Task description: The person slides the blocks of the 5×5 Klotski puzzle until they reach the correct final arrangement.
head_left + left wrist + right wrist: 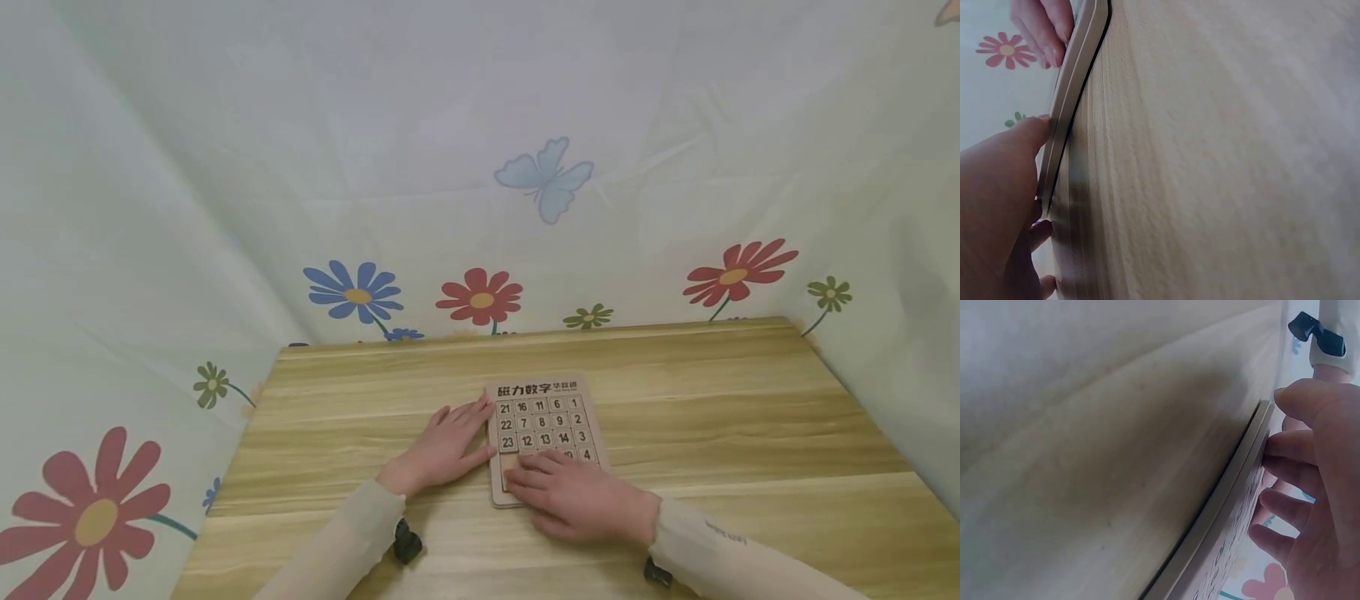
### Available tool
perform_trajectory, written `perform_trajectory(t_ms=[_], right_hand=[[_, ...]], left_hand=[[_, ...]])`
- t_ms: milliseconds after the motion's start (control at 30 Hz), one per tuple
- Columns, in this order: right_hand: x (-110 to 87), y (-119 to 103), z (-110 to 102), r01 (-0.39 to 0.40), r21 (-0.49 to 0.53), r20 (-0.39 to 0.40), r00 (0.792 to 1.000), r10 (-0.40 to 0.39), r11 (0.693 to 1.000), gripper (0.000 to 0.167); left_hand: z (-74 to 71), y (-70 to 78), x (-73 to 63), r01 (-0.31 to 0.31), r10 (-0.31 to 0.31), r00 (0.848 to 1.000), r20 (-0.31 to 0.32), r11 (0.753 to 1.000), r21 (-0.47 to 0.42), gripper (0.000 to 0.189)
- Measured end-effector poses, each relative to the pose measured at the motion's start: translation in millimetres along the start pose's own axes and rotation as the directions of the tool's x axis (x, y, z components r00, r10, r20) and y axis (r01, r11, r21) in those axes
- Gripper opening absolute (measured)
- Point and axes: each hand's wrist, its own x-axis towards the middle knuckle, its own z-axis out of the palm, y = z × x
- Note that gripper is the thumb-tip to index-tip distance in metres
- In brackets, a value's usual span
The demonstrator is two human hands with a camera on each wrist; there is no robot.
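A wooden sliding number puzzle [536, 389] lies flat on the table, with dark Chinese lettering along its top. Its upper rows of square number tiles [542, 422] show, from 21 at top left to 1 at top right. At its left edge rests my left hand [446, 446], fingertips and thumb touching the frame; the left wrist view has the thumb [1038, 130] against the side. My right hand [573, 500] lies over the lower rows, its extended fingers touching the tiles and hiding most of them. Left of those fingers, a bare patch of tray [510, 462] shows.
The wood-grain table [697, 392] extends on both sides of the puzzle. Behind and beside it hangs a pale cloth [420, 167] printed with flowers and a butterfly. Black bands [407, 542] sit at both sleeve cuffs.
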Motion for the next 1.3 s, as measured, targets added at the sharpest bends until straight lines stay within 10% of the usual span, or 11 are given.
perform_trajectory(t_ms=[567, 1300], right_hand=[[23.4, 22.8, 6.1, -0.165, 0.075, 0.045, 0.986, 0.162, 0.983, 0.056], [16.7, 15.6, -2.3, -0.093, 0.077, 0.042, 0.995, 0.09, 0.993, 0.053]], left_hand=[[0.4, 2.7, -0.5, -0.011, 0.011, 1.0, 0.011, 1.0, 0.005, 0.072], [-7.1, 5.8, -2.2, -0.014, 0.014, 1.0, 0.003, 1.0, 0.014, 0.065]])
